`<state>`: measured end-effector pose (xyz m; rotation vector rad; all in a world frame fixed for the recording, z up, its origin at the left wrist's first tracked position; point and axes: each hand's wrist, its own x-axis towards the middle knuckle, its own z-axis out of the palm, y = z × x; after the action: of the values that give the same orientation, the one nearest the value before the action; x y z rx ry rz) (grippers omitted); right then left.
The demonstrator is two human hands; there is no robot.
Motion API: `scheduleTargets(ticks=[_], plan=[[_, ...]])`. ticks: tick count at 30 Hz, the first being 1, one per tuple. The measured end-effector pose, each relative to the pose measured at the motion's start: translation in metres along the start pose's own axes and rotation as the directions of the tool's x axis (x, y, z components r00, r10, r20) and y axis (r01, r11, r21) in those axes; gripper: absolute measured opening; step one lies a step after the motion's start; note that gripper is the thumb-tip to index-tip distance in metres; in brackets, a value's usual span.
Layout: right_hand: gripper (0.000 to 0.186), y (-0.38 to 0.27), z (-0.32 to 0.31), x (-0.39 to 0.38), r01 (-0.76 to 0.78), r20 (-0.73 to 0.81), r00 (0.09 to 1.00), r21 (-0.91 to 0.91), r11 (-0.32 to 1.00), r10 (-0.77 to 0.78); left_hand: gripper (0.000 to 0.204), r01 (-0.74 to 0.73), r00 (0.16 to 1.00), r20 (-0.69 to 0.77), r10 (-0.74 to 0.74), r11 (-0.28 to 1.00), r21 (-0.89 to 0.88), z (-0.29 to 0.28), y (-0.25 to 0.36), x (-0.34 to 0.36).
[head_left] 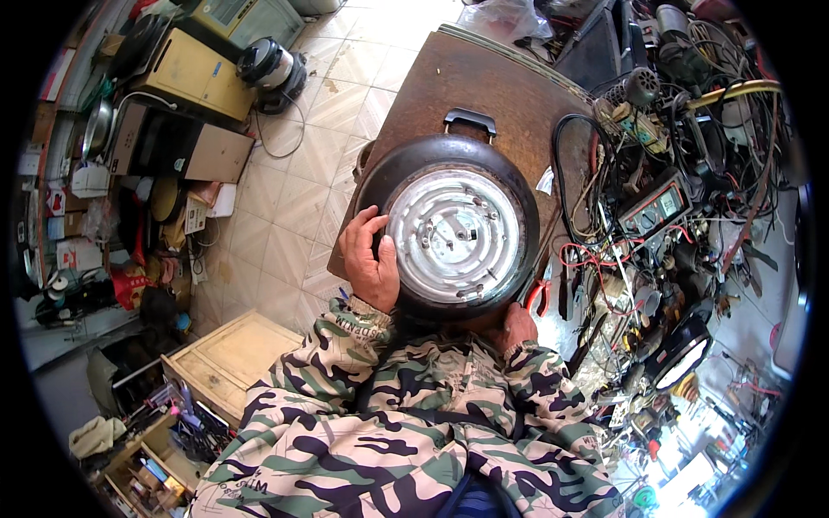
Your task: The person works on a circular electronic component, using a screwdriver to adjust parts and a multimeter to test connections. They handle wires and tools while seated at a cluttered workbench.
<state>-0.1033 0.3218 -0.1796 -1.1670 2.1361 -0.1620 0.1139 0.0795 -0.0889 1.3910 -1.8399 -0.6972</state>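
Observation:
A round black electric pan [377, 186] lies on the brown board, its silver plate [458, 235] with a raised coil facing up. Small terminals stand near the plate's middle. A black loop handle [471, 120] sticks out at the far side. My left hand [371, 263] grips the left rim, thumb and fingers bent over the edge beside the silver plate. At the near right rim, my right hand [519, 325] holds the pan's edge, its fingertips partly hidden. Red-handled pliers [541, 296] lie just right of that hand.
Cables, tools and a multimeter [656, 208] crowd the bench on the right. The brown board [423, 82] extends beyond the pan. A wooden cabinet [237, 358] stands at the near left. Farther off, a cooker [266, 65] sits on the tiled floor.

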Motion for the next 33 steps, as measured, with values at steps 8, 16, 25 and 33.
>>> scheduleTargets(ticks=[8,16,25,33], plan=[[0.061,0.014,0.009,0.011,-0.044,0.033,0.999,0.019,0.999,0.043,0.036,-0.158,0.96,0.243,0.141,0.986,0.05,-0.024,-0.009,0.019],[0.064,0.0,0.004,0.018,-0.235,0.123,0.964,-0.016,0.972,0.235,0.04,-0.259,0.929,0.296,0.221,0.961,0.095,-0.028,-0.015,0.025],[0.059,-0.003,0.0,0.015,-0.261,0.069,0.963,0.022,0.965,0.259,0.023,-0.249,0.918,0.329,0.223,0.968,0.037,-0.033,-0.011,0.04],[0.06,0.005,0.003,0.014,-0.218,0.029,0.976,0.037,0.975,0.217,0.022,-0.345,0.859,0.37,0.355,0.934,-0.094,-0.001,0.049,0.058]])
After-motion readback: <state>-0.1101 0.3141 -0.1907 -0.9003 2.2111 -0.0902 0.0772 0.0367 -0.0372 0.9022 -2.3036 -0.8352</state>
